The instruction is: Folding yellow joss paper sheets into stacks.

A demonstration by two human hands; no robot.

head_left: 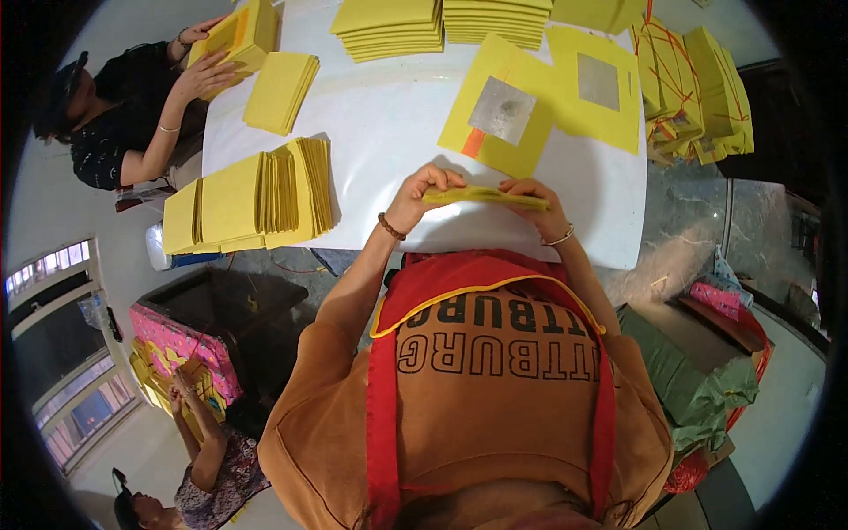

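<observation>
Head view: both hands are up at the near edge of the white table, pinched onto one thin yellow stack. The left hand grips its left end, fingers curled over the top; the right hand closes on the right end the same way. The stack's long axis runs left-right across the body, nearly level, seen edge-on so the sheet count can't be told. It sits between the two hands, equally near both, just above the table edge; can't tell if it touches the top. Straight ahead lie two yellow sheets with foil squares, close by. A fanned yellow pile lies well to the left, more stacks at the far edge, tied bundles far right. A co-worker's hand works another stack top left.
</observation>
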